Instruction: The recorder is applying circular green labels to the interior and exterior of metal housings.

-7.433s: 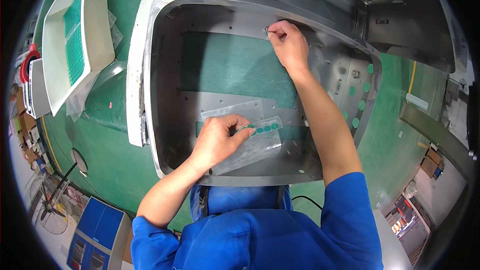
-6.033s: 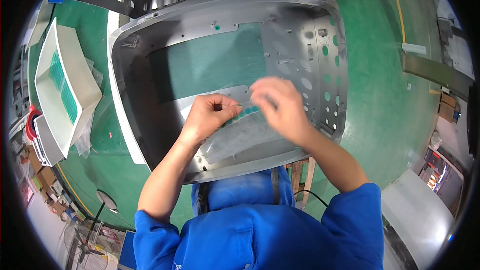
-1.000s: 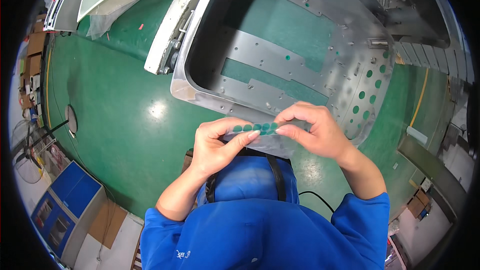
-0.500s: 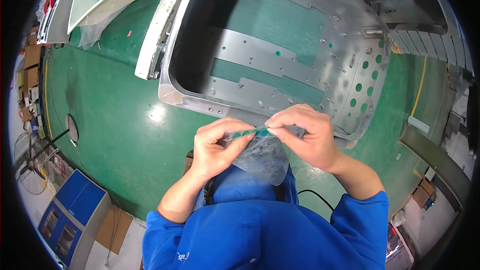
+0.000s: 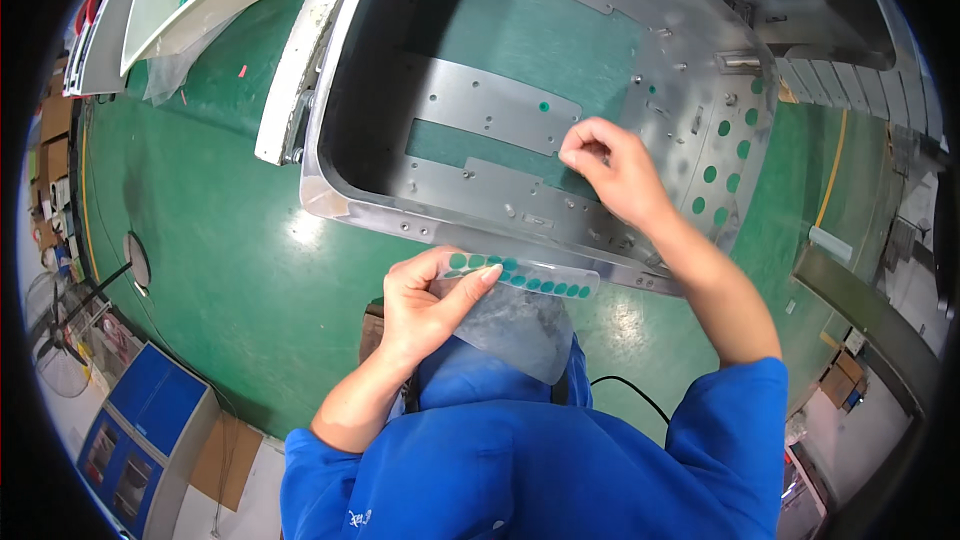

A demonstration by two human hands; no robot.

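Pinched between the thumb and fingers of my left hand [image 5: 422, 308] is a clear strip of round green stickers [image 5: 548, 283], held just short of the metal housing's near edge. Below the strip hangs a crumpled translucent film [image 5: 520, 332]. My right hand [image 5: 625, 180] reaches over the open metal housing [image 5: 485, 100], with thumb and index finger pressed together. Whatever lies between those fingertips is too small to make out. The housing has cut-outs, small studs and holes in its floor.
A cream bin [image 5: 150, 30] with green material stands at the far left, near a white edge piece [image 5: 290, 110] along the housing. A fan [image 5: 137, 262] and a blue cabinet [image 5: 165, 395] are on the left. A grey beam [image 5: 860, 315] runs along the right.
My right hand has left the sticker strip and moved forward and right, over the housing. The strip stays in my left hand and now shows its full row of green dots.
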